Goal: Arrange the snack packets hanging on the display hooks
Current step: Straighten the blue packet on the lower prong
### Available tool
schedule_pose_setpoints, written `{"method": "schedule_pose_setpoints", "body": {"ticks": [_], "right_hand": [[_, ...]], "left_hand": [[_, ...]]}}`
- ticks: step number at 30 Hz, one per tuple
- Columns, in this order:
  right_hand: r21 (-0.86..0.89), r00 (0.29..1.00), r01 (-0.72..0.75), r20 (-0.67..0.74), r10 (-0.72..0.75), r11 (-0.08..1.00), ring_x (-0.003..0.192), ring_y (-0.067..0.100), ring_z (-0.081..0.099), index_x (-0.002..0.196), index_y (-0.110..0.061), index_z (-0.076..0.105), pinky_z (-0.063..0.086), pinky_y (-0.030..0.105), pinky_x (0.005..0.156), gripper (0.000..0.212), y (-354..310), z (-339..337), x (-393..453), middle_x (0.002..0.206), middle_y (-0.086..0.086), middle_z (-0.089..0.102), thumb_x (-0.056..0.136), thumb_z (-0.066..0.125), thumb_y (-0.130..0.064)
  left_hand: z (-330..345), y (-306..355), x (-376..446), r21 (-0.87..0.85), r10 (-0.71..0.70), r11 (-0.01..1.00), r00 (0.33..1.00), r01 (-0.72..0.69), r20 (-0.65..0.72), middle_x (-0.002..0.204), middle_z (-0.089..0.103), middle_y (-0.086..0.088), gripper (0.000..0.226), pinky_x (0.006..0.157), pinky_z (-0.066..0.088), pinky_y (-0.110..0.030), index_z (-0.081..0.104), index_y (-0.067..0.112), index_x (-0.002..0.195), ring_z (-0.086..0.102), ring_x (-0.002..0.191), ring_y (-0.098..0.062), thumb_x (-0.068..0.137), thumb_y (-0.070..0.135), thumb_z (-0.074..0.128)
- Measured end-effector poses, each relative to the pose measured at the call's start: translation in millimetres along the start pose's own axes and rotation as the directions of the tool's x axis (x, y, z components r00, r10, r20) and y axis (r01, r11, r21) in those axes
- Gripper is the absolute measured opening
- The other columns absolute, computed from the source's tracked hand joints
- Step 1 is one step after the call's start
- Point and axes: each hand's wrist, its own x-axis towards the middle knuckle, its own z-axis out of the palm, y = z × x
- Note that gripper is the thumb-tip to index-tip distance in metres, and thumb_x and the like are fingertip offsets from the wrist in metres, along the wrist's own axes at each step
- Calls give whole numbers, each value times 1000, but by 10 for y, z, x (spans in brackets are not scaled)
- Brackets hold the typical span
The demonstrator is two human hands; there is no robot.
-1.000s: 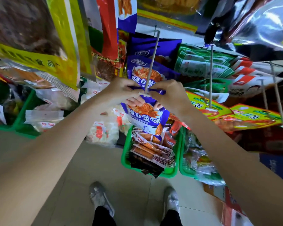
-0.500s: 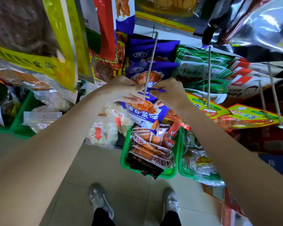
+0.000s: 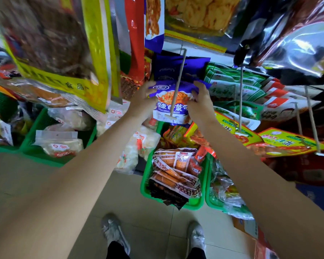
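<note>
- Now I am gripping the purple packet with both hands: my left hand is curling round its left edge, my right hand round its right edge.
- It is hanging on the hook, in front of more purple packets.
- Below, a green basket is holding snacks.

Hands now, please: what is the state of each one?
Left hand: grips the purple packet by its left edge.
Right hand: grips its right edge.
</note>
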Motion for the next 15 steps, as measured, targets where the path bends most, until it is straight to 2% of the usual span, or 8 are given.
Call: {"method": "schedule_pose_setpoints", "body": {"ticks": [2,4,5,7,9,12,14,15], "right_hand": [[27,999,48,-12,-48,998,122,26,48,133,-8,39,44,27,89,50,-43,-101,-185,137,14,39,87,34,10],[99,998,66,-5,-66,993,108,27,58,120,-12,49,49,40,94,43,-183,-229,-395,128,14,49,86,35,12],[146,998,63,8,-65,987,97,26,62,109,-13,52,51,44,91,41,-296,-300,-502,117,13,55,84,35,14],[210,993,91,54,-104,973,71,18,66,94,-10,56,55,39,78,38,-586,-458,-695,88,8,62,80,34,18],[229,972,163,130,-196,960,52,8,62,84,-7,59,54,26,63,35,-943,-604,-885,71,3,62,80,34,18],[210,930,306,144,-339,929,43,3,55,78,-9,61,49,16,52,33,-1539,-793,-1134,66,3,62,84,40,14],[209,895,404,110,-432,891,48,2,56,78,-12,63,49,17,55,31,-1950,-878,-1230,70,4,63,85,43,10],[198,874,455,89,-478,868,55,5,59,77,-17,63,51,21,60,29,-2157,-893,-1258,73,4,64,85,46,5]], "left_hand": [[-22,62,-215,13,37,999,998,-37,-55,122,55,-15,35,79,49,-36,49,6,120,53,98,-19,88,-6,47],[-24,97,-437,67,90,994,993,-85,-72,105,60,-9,27,84,50,-42,53,10,109,57,91,-20,87,-6,48],[-33,137,-561,107,134,986,989,-127,-60,101,61,-6,26,85,50,-44,54,10,107,58,91,-21,87,-5,47],[-49,320,-833,225,293,933,956,-282,-14,98,64,-6,26,81,51,-40,57,9,106,62,91,-24,88,-5,43],[-98,589,-1104,336,468,822,881,-461,63,92,66,-3,27,74,48,-31,60,7,105,63,85,-22,87,0,41],[-269,1081,-1443,399,613,685,778,-609,135,87,65,-1,32,70,44,-24,63,6,103,61,79,-15,85,14,38],[-463,1418,-1547,381,696,635,712,-672,95,85,62,4,33,69,43,-19,63,5,99,59,75,-10,83,16,36],[-573,1580,-1574,397,735,604,676,-691,58,84,61,4,32,70,42,-17,63,4,98,57,74,-7,82,14,37]]}}
